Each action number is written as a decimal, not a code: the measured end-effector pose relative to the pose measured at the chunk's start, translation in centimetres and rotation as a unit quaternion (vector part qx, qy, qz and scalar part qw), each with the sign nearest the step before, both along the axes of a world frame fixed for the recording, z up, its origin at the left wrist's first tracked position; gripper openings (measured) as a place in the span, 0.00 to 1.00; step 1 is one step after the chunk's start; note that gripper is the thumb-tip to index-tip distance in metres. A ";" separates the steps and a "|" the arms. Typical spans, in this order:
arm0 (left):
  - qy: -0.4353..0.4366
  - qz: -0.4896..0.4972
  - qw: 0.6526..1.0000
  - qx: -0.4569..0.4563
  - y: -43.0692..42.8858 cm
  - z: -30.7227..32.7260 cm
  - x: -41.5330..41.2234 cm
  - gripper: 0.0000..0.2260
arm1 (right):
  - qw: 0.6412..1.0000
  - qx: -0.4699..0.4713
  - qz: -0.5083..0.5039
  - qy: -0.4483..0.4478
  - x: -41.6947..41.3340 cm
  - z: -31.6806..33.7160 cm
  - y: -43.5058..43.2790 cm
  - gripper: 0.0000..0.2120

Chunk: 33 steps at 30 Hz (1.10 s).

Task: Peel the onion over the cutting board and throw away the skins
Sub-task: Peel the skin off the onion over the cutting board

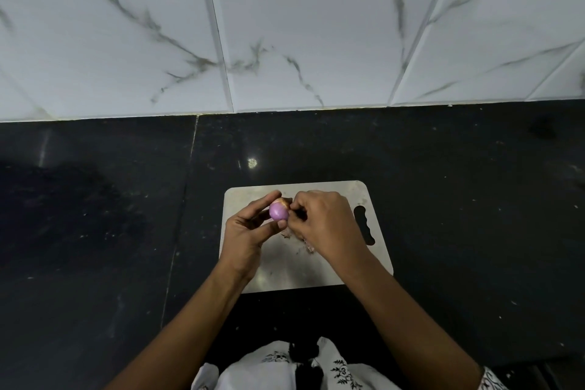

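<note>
The left hand (250, 228) held the small purple onion (278, 211) in the air above the far part of the grey cutting board (319, 269). Its fingers (269, 200) were curled round the onion, the index finger on top and the thumb below. The right hand (323, 225) had its fingers (296, 206) clenched in a pinch on the brown skin (284, 200) that remained at the far end of the onion. Most of the onion looked already smooth and bare, and I think this was the main danger: only fingertips held it, so a strong pull from the right hand could make it slip out and roll over the black worktop (95, 231). The thin remaining skin could also tear and leave small bits stuck at the end, which are harder to catch. Some loose skins (305, 248) lay on the board just under the right wrist. They seemed very light, so a careless move of the forearm might sweep them onto the dark worktop, where some could be missed when the skins are thrown away.
</note>
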<state>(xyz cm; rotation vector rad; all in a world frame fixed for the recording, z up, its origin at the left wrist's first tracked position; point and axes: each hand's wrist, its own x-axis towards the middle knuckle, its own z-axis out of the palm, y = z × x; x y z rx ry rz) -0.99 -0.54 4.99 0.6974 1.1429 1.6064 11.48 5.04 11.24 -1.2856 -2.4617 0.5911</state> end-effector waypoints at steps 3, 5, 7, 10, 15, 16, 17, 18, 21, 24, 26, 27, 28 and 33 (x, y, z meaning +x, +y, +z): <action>0.016 -0.002 1.000 0.008 0.0 0.0 0.3 0.21 | 1.000 0.012 -0.012 -0.007 0.1 -0.2 -0.1 0.13; 0.013 -0.004 1.000 0.009 -0.1 0.0 0.2 0.21 | 1.000 0.017 -0.010 -0.012 0.1 -0.3 -0.1 0.14; 0.007 -0.009 1.000 0.010 -0.1 -0.1 0.1 0.22 | 1.000 0.017 0.000 -0.018 0.1 -0.3 0.0 0.14; -0.015 -0.016 1.000 0.010 0.0 -0.4 0.0 0.20 | 0.999 0.017 0.013 -0.025 0.2 -0.1 0.4 0.15; -0.050 -0.050 0.997 0.023 0.1 -0.8 0.1 0.22 | 1.000 0.005 -0.020 0.016 0.4 0.0 1.5 0.08; -0.058 -0.060 0.996 0.025 0.0 -0.9 0.1 0.24 | 0.999 -0.002 -0.034 0.025 0.7 0.0 1.9 0.07; -0.069 -0.068 0.995 0.026 0.0 -1.0 0.2 0.26 | 0.998 -0.008 -0.048 0.031 1.1 0.0 2.5 0.06; -0.081 -0.073 0.994 0.024 -0.1 -1.0 0.2 0.27 | 0.997 -0.020 -0.060 0.035 1.5 -0.1 3.0 0.05; -0.105 -0.074 0.992 0.010 -0.2 -1.1 0.3 0.27 | 0.991 -0.098 -0.073 0.055 2.3 -0.5 3.7 0.03; -0.118 -0.067 0.991 0.000 -0.2 -1.3 0.2 0.26 | 0.988 -0.130 -0.046 0.063 2.2 -1.3 3.4 0.06; -0.124 -0.060 0.990 -0.012 -0.2 -1.4 0.0 0.21 | 0.987 -0.120 -0.038 0.095 2.0 -1.9 3.0 0.07; -0.127 -0.055 0.990 -0.020 -0.1 -1.5 0.0 0.18 | 0.986 -0.115 -0.040 0.117 2.0 -2.1 2.9 0.07; -0.127 -0.051 0.990 -0.025 -0.1 -1.7 -0.1 0.18 | 0.984 -0.111 -0.043 0.134 1.9 -2.2 2.8 0.07; -0.125 -0.046 0.991 -0.023 0.1 -1.9 -0.3 0.19 | 0.984 -0.098 0.025 0.145 1.5 -1.9 2.4 0.09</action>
